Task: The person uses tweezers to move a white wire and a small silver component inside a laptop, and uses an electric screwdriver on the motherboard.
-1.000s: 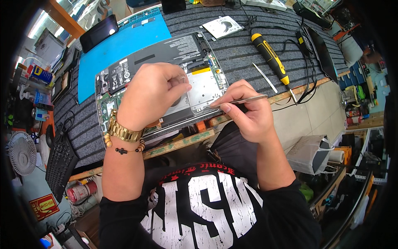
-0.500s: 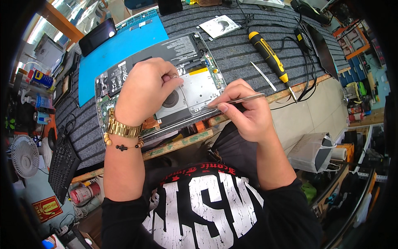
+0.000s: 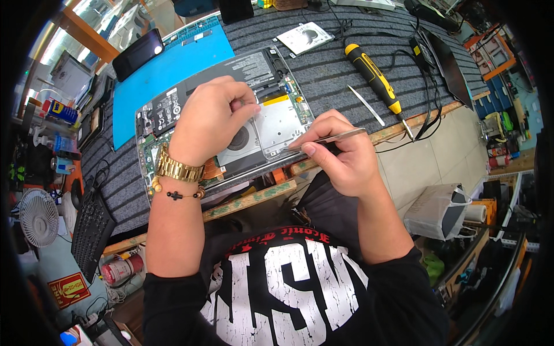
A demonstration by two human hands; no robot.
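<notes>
An opened laptop base (image 3: 236,157) lies on the mat with its inside parts bare. It has a black battery (image 3: 245,68), a round fan (image 3: 238,140) and a silver metal plate (image 3: 281,128) near its right front. Over the middle of the base is my left hand (image 3: 216,115), its thumb and fingers pinched at the plate's left edge; whatever they hold is hidden. My right hand (image 3: 340,154) grips slim metal tweezers (image 3: 340,136) between thumb and fingers. The tweezers' tips reach the plate's front right corner.
A yellow and black screwdriver (image 3: 372,78) and a thin pale blade-like tool (image 3: 366,105) lie to the right. Behind are a silver drive-like part (image 3: 304,38) and a blue mat (image 3: 167,75) with a phone (image 3: 137,55). A keyboard (image 3: 92,233) stands at the left edge.
My left hand has shifted slightly right along the plate's left edge, fingers still pinched. The right hand and tweezers stay almost in place.
</notes>
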